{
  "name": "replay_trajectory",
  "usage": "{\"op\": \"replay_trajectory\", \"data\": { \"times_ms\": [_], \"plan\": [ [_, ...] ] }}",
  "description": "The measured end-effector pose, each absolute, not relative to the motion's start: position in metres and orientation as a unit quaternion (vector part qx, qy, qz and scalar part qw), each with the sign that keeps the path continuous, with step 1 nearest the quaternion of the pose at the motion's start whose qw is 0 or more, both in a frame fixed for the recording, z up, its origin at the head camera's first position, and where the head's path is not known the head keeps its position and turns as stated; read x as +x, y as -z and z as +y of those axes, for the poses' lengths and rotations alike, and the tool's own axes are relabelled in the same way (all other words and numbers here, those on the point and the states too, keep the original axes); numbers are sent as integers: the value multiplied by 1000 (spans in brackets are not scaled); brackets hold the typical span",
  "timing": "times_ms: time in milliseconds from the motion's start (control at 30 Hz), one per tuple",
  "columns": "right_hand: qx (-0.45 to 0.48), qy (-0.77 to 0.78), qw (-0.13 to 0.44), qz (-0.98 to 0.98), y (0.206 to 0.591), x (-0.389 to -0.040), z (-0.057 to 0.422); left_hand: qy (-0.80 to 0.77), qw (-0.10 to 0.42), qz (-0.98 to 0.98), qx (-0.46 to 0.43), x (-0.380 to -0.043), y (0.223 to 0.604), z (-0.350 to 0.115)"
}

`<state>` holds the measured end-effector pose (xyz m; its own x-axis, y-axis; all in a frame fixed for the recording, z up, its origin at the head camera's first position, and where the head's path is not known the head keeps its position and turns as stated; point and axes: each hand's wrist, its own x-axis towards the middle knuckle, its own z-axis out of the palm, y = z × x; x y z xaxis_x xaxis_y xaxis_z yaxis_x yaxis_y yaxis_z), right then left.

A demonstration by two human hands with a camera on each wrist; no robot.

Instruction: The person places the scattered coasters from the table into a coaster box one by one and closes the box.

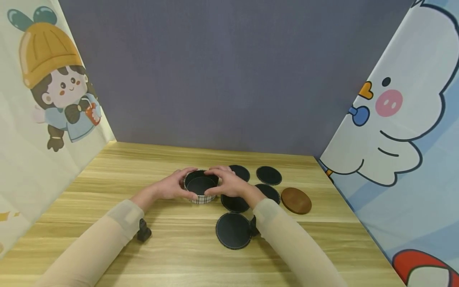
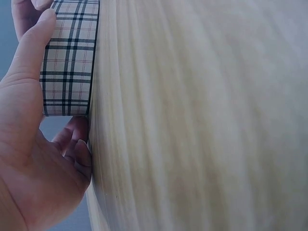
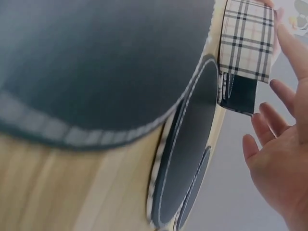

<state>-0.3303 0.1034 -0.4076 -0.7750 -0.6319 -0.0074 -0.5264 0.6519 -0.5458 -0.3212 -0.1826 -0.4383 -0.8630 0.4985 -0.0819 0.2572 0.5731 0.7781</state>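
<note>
A round coaster holder (image 1: 201, 200) stands on the table between both hands, plaid outside and black inside, its open top upward. My left hand (image 1: 174, 185) grips its left side, thumb at the near wall and fingers toward the far side. In the left wrist view the thumb lies against the plaid wall (image 2: 70, 60). From the right, my right hand (image 1: 231, 183) curves around the holder, thumb near the front rim and forefinger at the back rim. The right wrist view shows a gap in the plaid wall (image 3: 246, 41), with the other fingers beside it.
Several black round coasters with pale stitched edges lie right of the holder, including a near one (image 1: 234, 231) and a far one (image 1: 269, 175). A brown disc (image 1: 296, 201) lies at their right. A grey panel (image 1: 215, 79) rises behind the wooden table (image 1: 172, 255).
</note>
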Motion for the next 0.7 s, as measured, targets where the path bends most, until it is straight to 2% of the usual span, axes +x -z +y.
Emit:
{"op": "replay_trajectory", "data": {
  "times_ms": [333, 700],
  "plan": [
    [-349, 318, 106, 875, 405, -315, 138, -414, 136, 874, 212, -321, 438, -184],
    [-355, 337, 150, 859, 402, -281, 177, -417, 131, 873, 214, -318, 436, -186]
  ]
}}
